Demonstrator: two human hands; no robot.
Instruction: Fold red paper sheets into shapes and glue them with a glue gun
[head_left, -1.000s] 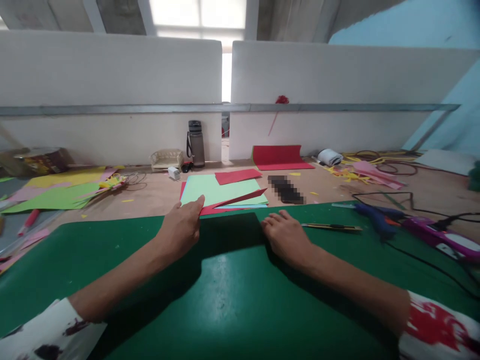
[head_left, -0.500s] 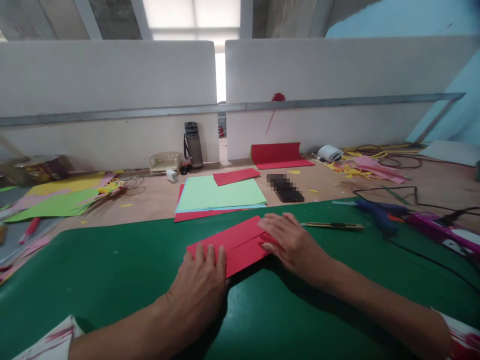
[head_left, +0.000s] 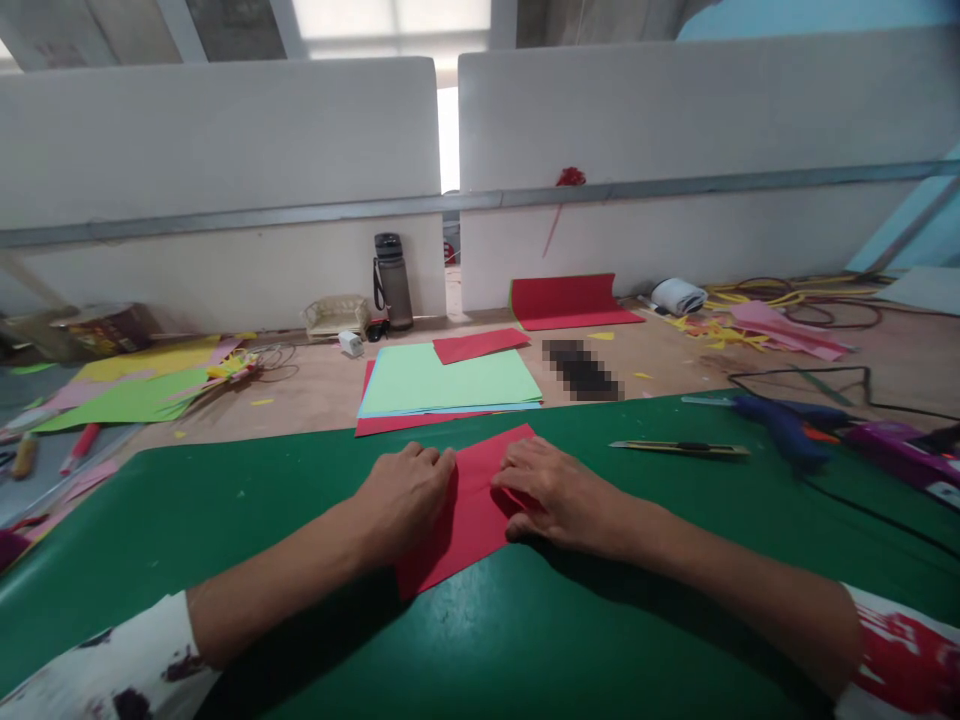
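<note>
A red paper sheet (head_left: 469, 510) lies on the green cutting mat (head_left: 225, 500) in front of me. My left hand (head_left: 405, 495) rests on its left edge with fingers curled onto the paper. On the sheet's right side my right hand (head_left: 551, 490) presses down, its fingers bent and pinching the paper near the middle. Just beyond the mat sits a stack of coloured paper (head_left: 450, 385), light green on top, with a smaller red piece (head_left: 480, 345) on its far edge.
A craft knife (head_left: 679, 448) lies on the mat to the right, with a blue glue gun (head_left: 784, 425) and cables beyond. A dark water bottle (head_left: 392, 282) and a curled red sheet (head_left: 570, 300) stand by the white partition. Paper scraps (head_left: 127, 395) cover the left of the bench.
The red sheet was pulled from the stack onto the mat, then turned so that it lies more end-on to me. Both hands moved inward onto it and their fingers curled.
</note>
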